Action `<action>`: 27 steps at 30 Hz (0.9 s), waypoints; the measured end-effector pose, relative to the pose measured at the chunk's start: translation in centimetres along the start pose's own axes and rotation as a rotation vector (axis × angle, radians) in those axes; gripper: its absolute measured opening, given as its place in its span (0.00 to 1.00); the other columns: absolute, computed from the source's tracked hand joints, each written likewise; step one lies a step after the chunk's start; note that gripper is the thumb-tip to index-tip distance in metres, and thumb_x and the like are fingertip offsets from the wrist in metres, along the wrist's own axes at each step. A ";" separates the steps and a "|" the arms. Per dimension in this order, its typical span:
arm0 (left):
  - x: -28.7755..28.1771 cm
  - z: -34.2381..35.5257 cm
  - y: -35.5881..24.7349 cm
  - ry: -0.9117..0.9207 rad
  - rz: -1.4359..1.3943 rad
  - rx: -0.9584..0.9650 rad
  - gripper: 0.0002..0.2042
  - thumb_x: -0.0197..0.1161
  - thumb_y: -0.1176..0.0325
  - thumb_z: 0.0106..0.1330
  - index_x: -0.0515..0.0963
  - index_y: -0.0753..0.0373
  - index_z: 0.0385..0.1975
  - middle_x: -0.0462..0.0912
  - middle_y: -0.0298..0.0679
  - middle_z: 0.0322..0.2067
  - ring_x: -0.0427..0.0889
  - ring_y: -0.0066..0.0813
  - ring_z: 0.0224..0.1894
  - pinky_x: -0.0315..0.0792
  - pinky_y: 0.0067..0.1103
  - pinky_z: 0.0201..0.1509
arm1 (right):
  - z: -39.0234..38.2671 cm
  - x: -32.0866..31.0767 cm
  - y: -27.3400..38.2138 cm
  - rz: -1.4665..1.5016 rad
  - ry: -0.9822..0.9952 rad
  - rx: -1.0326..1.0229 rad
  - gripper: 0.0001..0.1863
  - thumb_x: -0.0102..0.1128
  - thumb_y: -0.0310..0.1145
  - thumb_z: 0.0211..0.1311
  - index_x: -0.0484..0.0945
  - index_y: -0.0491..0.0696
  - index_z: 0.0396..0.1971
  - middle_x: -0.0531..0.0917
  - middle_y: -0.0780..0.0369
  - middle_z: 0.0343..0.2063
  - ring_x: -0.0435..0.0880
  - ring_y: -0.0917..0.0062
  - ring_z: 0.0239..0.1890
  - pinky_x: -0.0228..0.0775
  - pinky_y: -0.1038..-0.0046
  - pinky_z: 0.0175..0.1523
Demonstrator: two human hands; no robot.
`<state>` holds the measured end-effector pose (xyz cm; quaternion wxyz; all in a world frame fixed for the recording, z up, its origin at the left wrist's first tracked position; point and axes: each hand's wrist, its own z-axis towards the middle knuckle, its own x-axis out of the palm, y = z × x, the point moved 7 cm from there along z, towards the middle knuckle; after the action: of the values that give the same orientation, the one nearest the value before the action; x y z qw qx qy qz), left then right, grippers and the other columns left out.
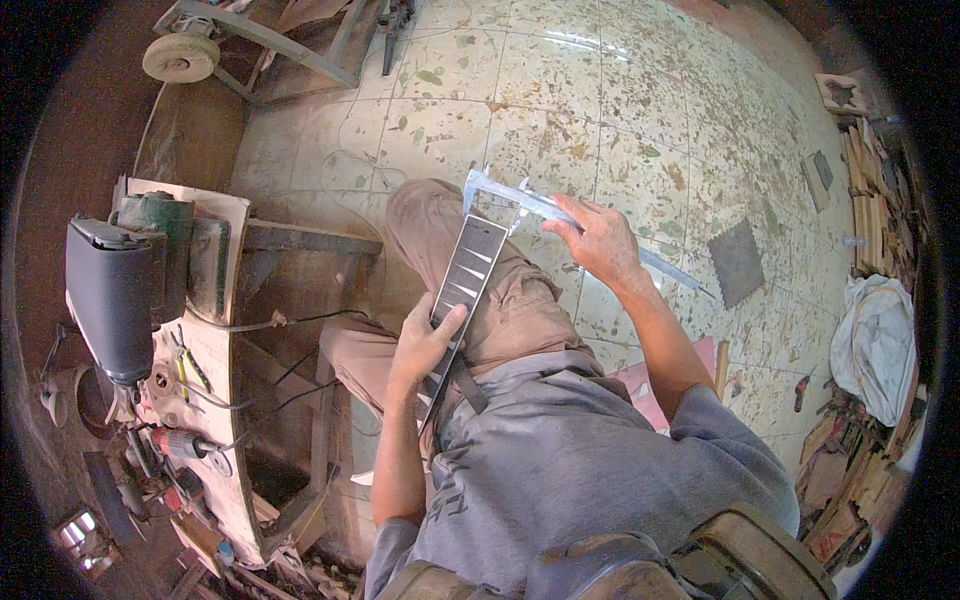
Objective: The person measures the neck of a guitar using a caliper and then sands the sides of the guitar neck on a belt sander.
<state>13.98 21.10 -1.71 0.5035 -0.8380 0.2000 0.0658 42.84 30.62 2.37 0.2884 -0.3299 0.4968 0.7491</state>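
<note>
My left hand (425, 345) grips a long dark narrow board (470, 255) with a pale edge and white tapered inlays, like a fretboard, held slanting over my legs. The thumb lies on its face. My right hand (598, 238) is closed on a metal caliper (500, 187), whose long beam runs out past my hand to the right. The caliper's jaws are at the board's upper end; whether they touch it I cannot tell.
On my left stands a workbench (247, 480) with machines (160, 250), pliers (188, 365) and power tools (180, 445). A wheeled frame (300, 45) is at upper left. The tiled floor (540, 60) holds a dark toothed plate (738, 265). Stacked wood (865, 180) and a white sack (870, 350) line the right.
</note>
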 end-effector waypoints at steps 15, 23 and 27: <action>6.5 4.5 -14.0 -0.235 0.818 0.785 0.32 0.67 0.47 0.63 0.73 0.39 0.70 0.46 0.48 0.80 0.47 0.60 0.79 0.45 0.62 0.76 | 0.0 -0.2 -0.2 0.022 -0.002 0.001 0.24 0.69 0.49 0.63 0.84 0.48 0.52 0.87 0.53 0.32 0.88 0.56 0.34 0.80 0.59 0.38; 4.1 5.8 -13.3 -0.397 0.880 0.770 0.30 0.67 0.49 0.65 0.73 0.38 0.69 0.50 0.46 0.79 0.50 0.58 0.79 0.49 0.65 0.73 | 0.1 0.0 -0.2 0.018 0.036 0.045 0.24 0.68 0.49 0.64 0.84 0.49 0.53 0.87 0.54 0.33 0.88 0.56 0.35 0.80 0.59 0.38; 3.4 6.0 -13.3 -0.403 0.896 0.714 0.28 0.65 0.49 0.68 0.74 0.41 0.69 0.48 0.47 0.80 0.47 0.59 0.79 0.38 0.60 0.76 | 0.1 -0.1 0.0 0.029 0.037 0.054 0.24 0.68 0.49 0.64 0.84 0.49 0.53 0.87 0.55 0.33 0.88 0.57 0.35 0.80 0.59 0.38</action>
<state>22.96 30.90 5.14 0.7047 -0.4228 0.4436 0.3576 42.91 30.71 2.46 0.2768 -0.3286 0.5269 0.7333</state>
